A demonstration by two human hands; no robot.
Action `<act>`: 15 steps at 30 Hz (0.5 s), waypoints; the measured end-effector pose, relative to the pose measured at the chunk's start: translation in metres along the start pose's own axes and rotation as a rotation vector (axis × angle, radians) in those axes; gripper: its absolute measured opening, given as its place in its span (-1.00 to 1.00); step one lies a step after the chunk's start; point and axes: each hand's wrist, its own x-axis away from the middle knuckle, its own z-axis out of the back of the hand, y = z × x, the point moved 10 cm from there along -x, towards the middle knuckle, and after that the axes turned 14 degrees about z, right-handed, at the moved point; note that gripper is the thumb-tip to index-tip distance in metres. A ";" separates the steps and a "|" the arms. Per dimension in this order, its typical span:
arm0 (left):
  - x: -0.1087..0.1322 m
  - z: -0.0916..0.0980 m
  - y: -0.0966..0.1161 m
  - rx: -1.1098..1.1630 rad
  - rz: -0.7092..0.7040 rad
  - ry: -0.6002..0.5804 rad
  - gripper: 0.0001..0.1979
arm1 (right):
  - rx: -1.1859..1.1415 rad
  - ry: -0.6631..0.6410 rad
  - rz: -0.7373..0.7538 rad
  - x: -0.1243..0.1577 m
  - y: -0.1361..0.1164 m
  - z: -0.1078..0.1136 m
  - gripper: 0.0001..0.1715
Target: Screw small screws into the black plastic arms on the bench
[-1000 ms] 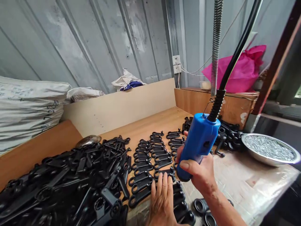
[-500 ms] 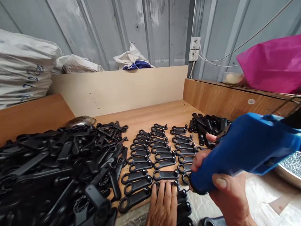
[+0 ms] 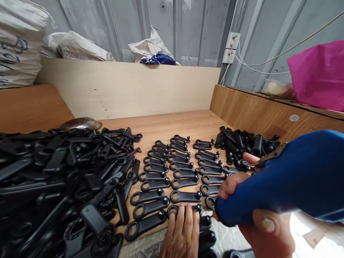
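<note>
My right hand [image 3: 271, 225] is wrapped around the grip of a blue pistol-shaped power tool [image 3: 285, 179], with the thumb on the near side. Its working end lies out of view at the right. My left hand [image 3: 182, 229] lies palm down with fingers stretched over a black plastic lever arm [image 3: 172, 209], whose ring end and ball-tipped end show beside the fingers. Ahead of it, similar black lever arms [image 3: 185, 197] lie in rows. A few more lie near the left wrist, partly hidden by the hand.
A big heap of loose black arms [image 3: 88, 179] covers the left side. A smaller black heap [image 3: 242, 141] lies at the back right. Behind stand a pale board [image 3: 134, 89], a metal bowl [image 3: 80, 123] and a pink bag [image 3: 319, 75] on a wooden ledge.
The view has shifted slightly, and the tool has swung down and to the right within it. My left hand keeps its place on the same lever arm.
</note>
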 end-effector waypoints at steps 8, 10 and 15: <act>0.000 0.007 0.002 -0.035 -0.015 0.093 -0.53 | -0.057 -0.058 -0.027 0.002 0.005 -0.007 -0.07; 0.001 0.007 0.001 -0.035 -0.013 0.096 -0.54 | -0.050 -0.055 -0.050 0.003 0.005 -0.008 -0.07; 0.002 0.001 0.002 0.004 -0.027 0.095 -0.58 | 0.020 -0.045 -0.058 0.001 0.004 -0.007 -0.07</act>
